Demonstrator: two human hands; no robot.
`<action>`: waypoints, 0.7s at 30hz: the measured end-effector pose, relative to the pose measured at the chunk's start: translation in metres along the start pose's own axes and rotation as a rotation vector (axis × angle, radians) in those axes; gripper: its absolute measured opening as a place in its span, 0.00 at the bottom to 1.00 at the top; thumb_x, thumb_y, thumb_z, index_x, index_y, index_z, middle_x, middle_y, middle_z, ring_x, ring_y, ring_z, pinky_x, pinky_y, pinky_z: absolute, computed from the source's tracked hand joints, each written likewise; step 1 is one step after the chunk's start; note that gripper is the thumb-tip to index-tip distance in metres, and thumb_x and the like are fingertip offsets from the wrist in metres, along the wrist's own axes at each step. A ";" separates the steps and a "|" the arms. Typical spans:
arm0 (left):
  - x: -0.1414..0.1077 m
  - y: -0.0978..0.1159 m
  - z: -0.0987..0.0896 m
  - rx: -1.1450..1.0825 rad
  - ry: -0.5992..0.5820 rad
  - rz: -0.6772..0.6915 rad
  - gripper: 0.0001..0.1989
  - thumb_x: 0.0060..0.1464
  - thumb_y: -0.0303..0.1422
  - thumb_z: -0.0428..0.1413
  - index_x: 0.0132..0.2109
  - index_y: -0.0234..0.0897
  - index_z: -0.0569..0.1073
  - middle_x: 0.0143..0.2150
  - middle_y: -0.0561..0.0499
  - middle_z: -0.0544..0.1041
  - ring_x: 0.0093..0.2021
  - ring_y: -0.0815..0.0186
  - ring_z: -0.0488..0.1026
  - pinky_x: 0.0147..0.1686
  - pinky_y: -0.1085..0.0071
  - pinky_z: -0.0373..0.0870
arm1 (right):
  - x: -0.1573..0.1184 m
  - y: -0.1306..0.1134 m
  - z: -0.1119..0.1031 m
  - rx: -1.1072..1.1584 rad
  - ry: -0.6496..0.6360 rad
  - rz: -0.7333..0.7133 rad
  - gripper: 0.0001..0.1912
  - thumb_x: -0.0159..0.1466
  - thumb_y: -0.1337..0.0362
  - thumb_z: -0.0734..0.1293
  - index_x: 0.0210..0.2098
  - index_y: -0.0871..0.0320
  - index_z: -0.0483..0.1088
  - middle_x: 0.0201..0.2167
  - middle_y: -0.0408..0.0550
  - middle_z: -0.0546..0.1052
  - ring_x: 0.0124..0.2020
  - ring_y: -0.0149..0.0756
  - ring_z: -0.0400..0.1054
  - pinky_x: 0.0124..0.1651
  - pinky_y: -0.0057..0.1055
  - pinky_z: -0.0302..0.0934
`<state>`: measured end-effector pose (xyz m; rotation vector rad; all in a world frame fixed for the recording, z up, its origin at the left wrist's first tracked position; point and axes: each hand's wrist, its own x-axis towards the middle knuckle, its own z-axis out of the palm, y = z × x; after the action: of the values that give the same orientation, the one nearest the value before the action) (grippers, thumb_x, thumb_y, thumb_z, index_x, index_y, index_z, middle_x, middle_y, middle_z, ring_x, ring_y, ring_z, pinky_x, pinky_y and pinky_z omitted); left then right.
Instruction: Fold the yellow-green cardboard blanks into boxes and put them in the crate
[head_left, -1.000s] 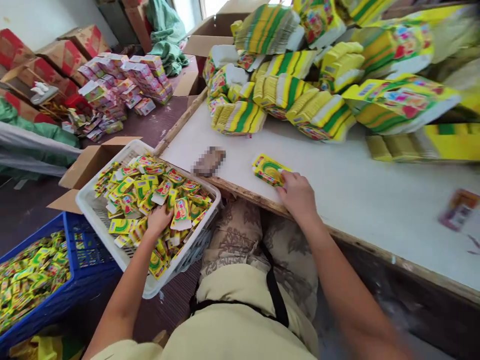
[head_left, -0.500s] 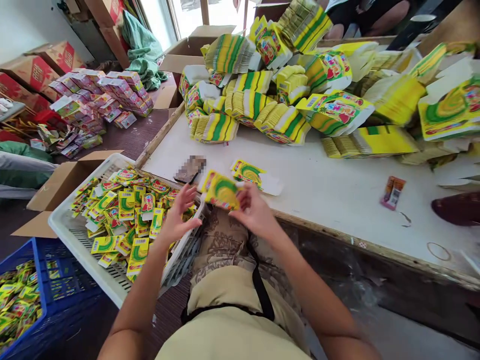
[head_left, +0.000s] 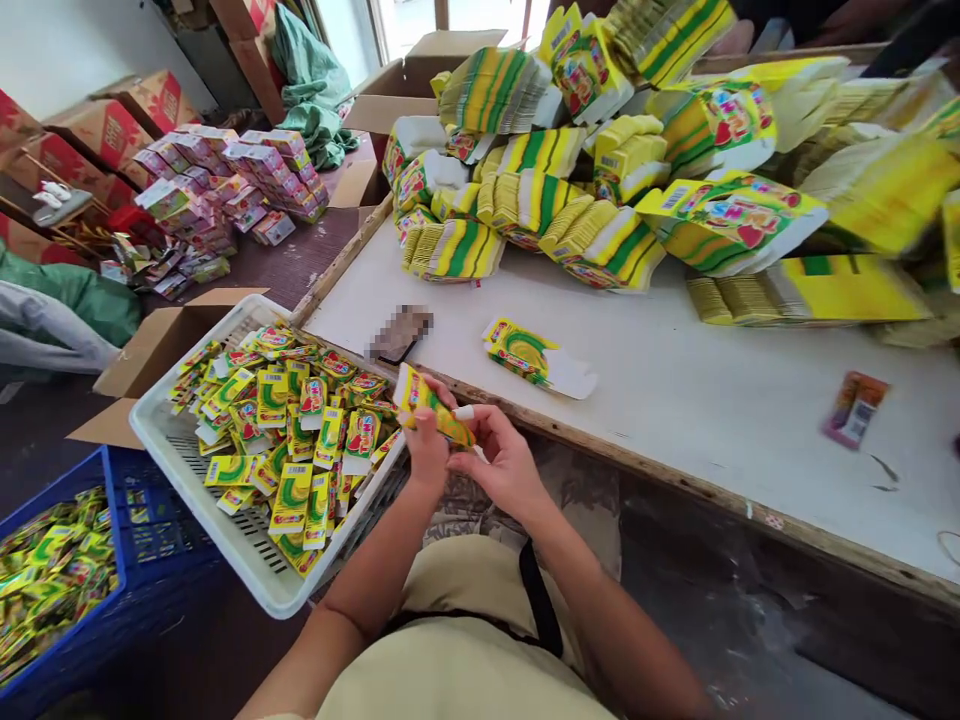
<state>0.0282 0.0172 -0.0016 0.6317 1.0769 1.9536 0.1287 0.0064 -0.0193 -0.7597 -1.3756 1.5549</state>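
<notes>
We now have both hands on the small carton (head_left: 414,394); half a second ago our right hand (head_left: 510,472) carried it alone, while our left hand (head_left: 429,458) was spread wide beside it. That closing-in seems to give us steadier control of both ends. Our left grip is wrapped round the carton, our right narrowed to a pinch at its near end. It sits tilted just off the front edge of the desk (head_left: 675,400), beside the white basket (head_left: 279,606). It looks yellow and green with red print, a pale flap showing at its far end; we cannot tell whether it's filled.
</notes>
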 end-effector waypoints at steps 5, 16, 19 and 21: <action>-0.001 -0.003 -0.003 0.039 0.043 -0.003 0.39 0.37 0.74 0.46 0.31 0.39 0.64 0.24 0.56 0.62 0.21 0.72 0.58 0.22 0.74 0.61 | -0.004 0.004 0.003 -0.034 -0.080 0.042 0.19 0.56 0.56 0.74 0.43 0.53 0.69 0.34 0.42 0.72 0.35 0.34 0.66 0.40 0.31 0.64; 0.005 0.000 -0.027 0.309 0.076 0.276 0.29 0.56 0.58 0.51 0.23 0.38 0.67 0.20 0.55 0.66 0.22 0.70 0.64 0.26 0.73 0.63 | 0.002 0.006 -0.007 -0.416 0.109 -0.204 0.07 0.65 0.63 0.66 0.41 0.53 0.75 0.34 0.44 0.80 0.34 0.35 0.72 0.38 0.32 0.66; 0.004 0.010 -0.034 0.458 -0.086 0.215 0.32 0.57 0.60 0.47 0.25 0.36 0.74 0.25 0.50 0.74 0.30 0.64 0.72 0.35 0.69 0.69 | 0.006 -0.008 -0.037 -0.663 0.212 -0.398 0.08 0.67 0.66 0.64 0.40 0.53 0.76 0.34 0.45 0.81 0.34 0.35 0.73 0.38 0.32 0.65; 0.006 0.024 -0.036 0.494 -0.290 0.115 0.38 0.58 0.62 0.38 0.33 0.35 0.78 0.34 0.45 0.79 0.38 0.59 0.76 0.44 0.64 0.71 | 0.008 -0.018 -0.054 -0.837 0.220 -0.505 0.09 0.67 0.68 0.65 0.40 0.52 0.77 0.33 0.45 0.81 0.35 0.36 0.72 0.40 0.34 0.64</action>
<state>-0.0110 -0.0021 0.0002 1.2264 1.3654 1.6219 0.1775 0.0358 -0.0110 -0.9296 -1.8703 0.4563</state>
